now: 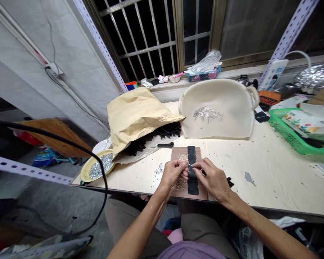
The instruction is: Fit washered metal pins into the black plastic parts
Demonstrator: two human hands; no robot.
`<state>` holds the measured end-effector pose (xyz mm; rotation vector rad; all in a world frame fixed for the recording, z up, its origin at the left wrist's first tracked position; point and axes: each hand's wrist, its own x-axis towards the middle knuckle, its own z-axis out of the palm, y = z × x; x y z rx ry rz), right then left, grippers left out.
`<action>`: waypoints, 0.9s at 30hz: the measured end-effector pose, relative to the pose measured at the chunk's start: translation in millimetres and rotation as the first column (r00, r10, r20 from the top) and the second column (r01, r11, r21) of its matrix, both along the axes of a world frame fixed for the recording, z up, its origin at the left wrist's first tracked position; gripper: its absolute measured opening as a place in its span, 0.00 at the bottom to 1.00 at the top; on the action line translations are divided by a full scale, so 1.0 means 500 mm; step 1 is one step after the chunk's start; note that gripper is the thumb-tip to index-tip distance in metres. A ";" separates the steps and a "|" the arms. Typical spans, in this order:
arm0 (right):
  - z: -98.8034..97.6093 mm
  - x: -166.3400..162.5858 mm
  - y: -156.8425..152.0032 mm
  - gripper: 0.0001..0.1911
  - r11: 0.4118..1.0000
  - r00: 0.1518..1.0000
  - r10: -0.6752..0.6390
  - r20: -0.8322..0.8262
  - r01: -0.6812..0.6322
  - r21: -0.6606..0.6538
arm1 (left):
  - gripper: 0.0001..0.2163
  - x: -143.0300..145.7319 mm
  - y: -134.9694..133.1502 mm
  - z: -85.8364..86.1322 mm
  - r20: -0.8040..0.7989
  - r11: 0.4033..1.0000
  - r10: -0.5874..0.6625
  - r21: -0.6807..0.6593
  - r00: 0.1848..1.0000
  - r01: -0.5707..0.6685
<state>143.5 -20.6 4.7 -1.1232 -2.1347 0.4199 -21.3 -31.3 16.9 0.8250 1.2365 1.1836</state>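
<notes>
My left hand (174,172) and my right hand (212,176) meet over a column of black rounded pieces (193,189), fingers pinched. Between the fingertips shows a thin silvery pin (190,165), with one end toward each hand; its ends are hidden by the fingers. The black pieces lie on a brown board (202,194) at the table's front edge. Tiny gold-coloured bits (180,185) are scattered on the board beside my left hand. Left of it, a small heap of silvery bits (158,169) rests on the table.
A cream scoop-shaped tray (226,127) holds several thin silvery pins (207,114). At the left are a yellow bowl (84,174) of silvery bits and a paper sack (140,108) with black parts. A black-handled pointed tool (165,145) lies before the sack; a green basket (286,135) stands right.
</notes>
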 end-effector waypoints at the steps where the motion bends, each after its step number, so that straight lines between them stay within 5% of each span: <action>1: 0.004 0.003 -0.005 0.09 1.000 0.999 -0.008 0.036 0.007 0.025 | 0.17 0.002 -0.003 0.002 0.003 1.000 -0.002 -0.001 1.000 0.002; 4: 0.011 0.014 -0.014 0.11 0.999 0.997 -0.024 0.078 0.021 0.043 | 0.17 0.009 -0.012 0.005 -0.009 0.999 -0.019 0.028 1.000 0.020; 9: 0.011 0.020 -0.018 0.07 0.996 0.997 0.014 -0.077 -0.021 -0.085 | 0.17 0.015 -0.024 0.006 -0.066 0.997 -0.037 0.063 0.997 0.041; 15: 0.002 0.013 -0.024 0.10 0.995 0.988 -0.061 0.145 0.049 0.084 | 0.18 0.009 -0.025 -0.012 -0.014 0.999 -0.035 0.018 0.999 0.035; 20: -0.003 0.006 -0.007 0.09 0.998 0.998 -0.021 0.054 0.024 -0.055 | 0.17 -0.003 -0.011 -0.028 -0.023 0.999 -0.040 -0.010 0.999 0.040; 27: -0.016 -0.006 0.027 0.11 0.997 0.992 0.017 0.124 -0.006 -0.083 | 0.17 -0.019 0.027 -0.054 -0.013 0.994 -0.085 -0.073 0.996 0.084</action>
